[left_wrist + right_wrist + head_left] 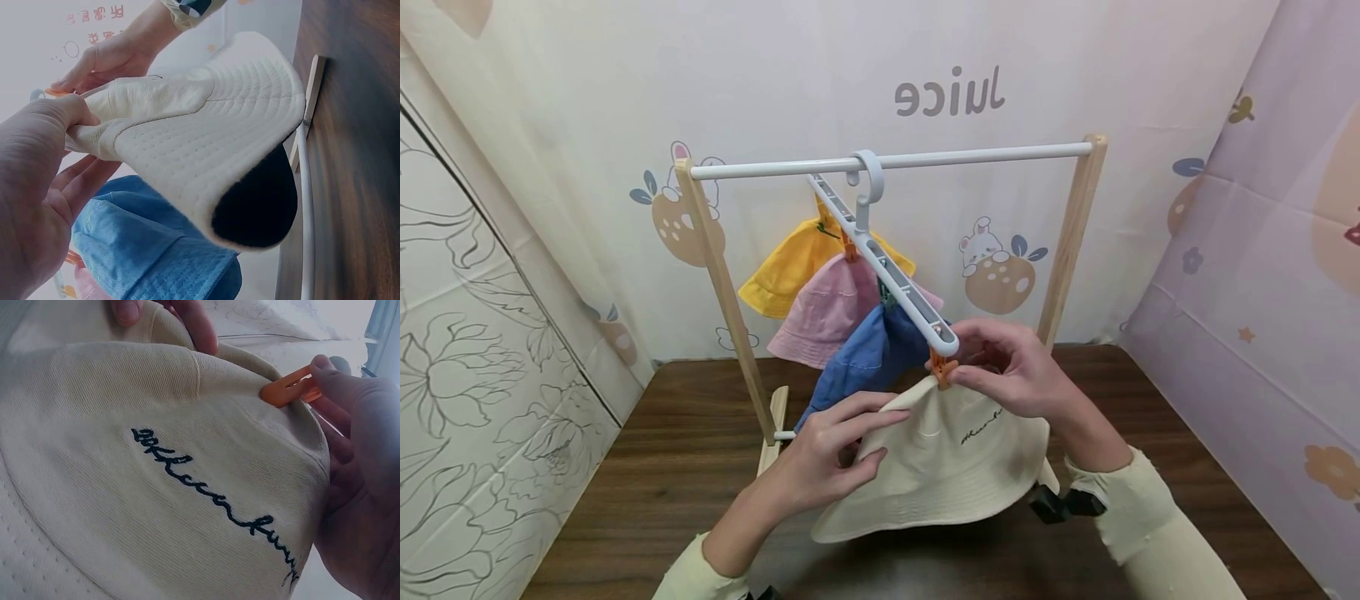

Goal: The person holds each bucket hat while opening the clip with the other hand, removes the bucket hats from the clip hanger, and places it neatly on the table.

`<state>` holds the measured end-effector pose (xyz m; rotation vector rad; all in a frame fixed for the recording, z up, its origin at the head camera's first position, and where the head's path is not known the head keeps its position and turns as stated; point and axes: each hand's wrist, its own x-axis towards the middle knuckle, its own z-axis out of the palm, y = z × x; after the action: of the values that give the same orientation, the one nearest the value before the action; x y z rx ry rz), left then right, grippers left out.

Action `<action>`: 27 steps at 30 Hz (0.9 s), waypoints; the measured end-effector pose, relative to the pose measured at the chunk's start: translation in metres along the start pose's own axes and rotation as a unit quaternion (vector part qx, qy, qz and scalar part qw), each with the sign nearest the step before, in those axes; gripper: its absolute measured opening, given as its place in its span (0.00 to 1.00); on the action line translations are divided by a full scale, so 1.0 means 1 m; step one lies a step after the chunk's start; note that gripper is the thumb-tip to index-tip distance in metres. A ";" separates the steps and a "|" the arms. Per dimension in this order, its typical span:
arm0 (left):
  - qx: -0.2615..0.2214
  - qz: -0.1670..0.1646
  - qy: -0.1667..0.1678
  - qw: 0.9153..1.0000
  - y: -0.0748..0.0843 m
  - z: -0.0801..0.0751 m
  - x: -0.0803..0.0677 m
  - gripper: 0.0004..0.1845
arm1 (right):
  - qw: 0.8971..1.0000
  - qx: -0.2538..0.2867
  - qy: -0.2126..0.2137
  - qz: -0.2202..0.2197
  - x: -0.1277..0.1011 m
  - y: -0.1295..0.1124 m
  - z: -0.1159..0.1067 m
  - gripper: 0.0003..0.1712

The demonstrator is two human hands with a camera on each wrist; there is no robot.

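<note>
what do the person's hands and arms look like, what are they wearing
The left hand and right hand are bare, with no gloves or rings showing. Both arms wear pale, yellowish-cream sleeves. A blocky black device shows by the right cuff; part of something dark shows by the left.

head: even light; left wrist: hazy, perhaps glare; right wrist: upper-right glare
</note>
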<state>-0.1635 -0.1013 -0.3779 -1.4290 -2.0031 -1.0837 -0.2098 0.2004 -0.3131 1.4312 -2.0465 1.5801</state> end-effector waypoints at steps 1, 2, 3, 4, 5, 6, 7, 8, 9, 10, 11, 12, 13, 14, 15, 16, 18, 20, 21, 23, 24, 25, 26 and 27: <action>0.000 -0.001 0.000 1.000 0.000 0.000 0.000 0.30 | 1.000 -0.001 0.002 -0.002 0.000 0.000 0.000 0.18; 0.000 -0.001 0.000 1.000 0.000 0.000 0.000 0.30 | 1.000 -0.001 0.003 -0.002 0.000 0.000 0.001 0.18; 0.001 -0.001 0.000 1.000 0.000 0.000 0.000 0.30 | 1.000 -0.001 0.004 -0.004 0.000 0.000 0.001 0.17; 0.002 -0.001 0.000 1.000 0.000 0.000 0.000 0.30 | 1.000 -0.001 0.006 -0.005 0.000 0.001 0.001 0.17; 0.003 -0.001 0.001 1.000 0.000 0.000 0.000 0.30 | 1.000 -0.002 0.007 -0.006 0.000 0.001 0.002 0.17; 0.003 -0.001 0.001 1.000 0.001 0.000 0.000 0.30 | 1.000 -0.002 0.008 -0.007 0.000 0.001 0.002 0.16; 0.003 -0.002 0.001 1.000 0.001 0.001 0.000 0.30 | 1.000 -0.004 0.009 -0.008 0.000 0.001 0.003 0.16; 0.003 -0.002 0.001 1.000 0.001 0.001 0.000 0.30 | 1.000 -0.005 0.011 -0.009 0.000 0.001 0.003 0.16; 0.003 -0.004 0.000 1.000 0.001 0.001 0.000 0.30 | 1.000 -0.007 0.013 -0.010 0.000 0.001 0.003 0.16; 0.003 -0.007 0.000 1.000 0.001 0.001 0.000 0.30 | 1.000 -0.010 0.015 -0.011 0.001 0.001 0.003 0.16; 0.004 -0.010 0.000 1.000 0.001 0.001 -0.001 0.30 | 1.000 -0.012 0.016 -0.012 0.001 0.001 0.004 0.16; 0.005 -0.013 0.000 1.000 0.001 0.001 -0.001 0.30 | 1.000 -0.014 0.019 -0.013 0.001 0.001 0.004 0.16; 0.005 -0.016 -0.001 1.000 0.001 0.000 -0.001 0.30 | 1.000 -0.015 0.020 -0.015 0.001 0.001 0.004 0.16; 0.006 -0.018 0.000 1.000 0.000 0.000 -0.001 0.30 | 0.999 -0.016 0.021 -0.017 0.002 0.001 0.005 0.16; 0.006 -0.018 0.000 1.000 0.000 0.001 -0.001 0.30 | 0.999 -0.016 0.022 -0.020 0.002 0.001 0.005 0.15; 0.007 -0.017 0.002 1.000 0.000 0.001 -0.002 0.30 | 0.999 -0.016 0.023 -0.023 0.002 0.001 0.006 0.15; 0.008 -0.010 0.006 1.000 -0.001 0.001 -0.002 0.30 | 0.999 -0.015 0.025 -0.028 0.003 0.002 0.007 0.14; 0.007 -0.002 0.010 1.000 -0.002 0.002 -0.002 0.31 | 0.999 -0.014 0.026 -0.030 0.004 0.002 0.008 0.13; 0.007 0.001 0.012 1.000 -0.002 0.002 -0.003 0.31 | 0.999 -0.014 0.026 -0.030 0.004 0.003 0.008 0.12; 0.008 0.003 0.014 1.000 -0.002 0.002 -0.003 0.31 | 0.999 -0.014 0.027 -0.028 0.004 0.003 0.009 0.12; 0.008 0.002 0.015 1.000 -0.002 0.002 -0.003 0.31 | 0.999 -0.016 0.027 -0.026 0.004 0.004 0.009 0.12; 0.007 0.001 0.015 1.000 -0.002 0.002 -0.004 0.31 | 0.999 -0.018 0.027 -0.024 0.004 0.004 0.009 0.12; 0.008 0.000 0.015 1.000 -0.002 0.002 -0.004 0.32 | 0.999 -0.020 0.027 -0.021 0.004 0.003 0.009 0.12; 0.009 0.000 0.015 1.000 -0.002 0.002 -0.004 0.32 | 0.999 -0.020 0.027 -0.022 0.004 0.003 0.010 0.12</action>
<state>-0.1637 -0.1022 -0.3828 -1.3944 -1.9869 -1.0801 -0.2109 0.1897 -0.3166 1.3943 -1.9897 1.5356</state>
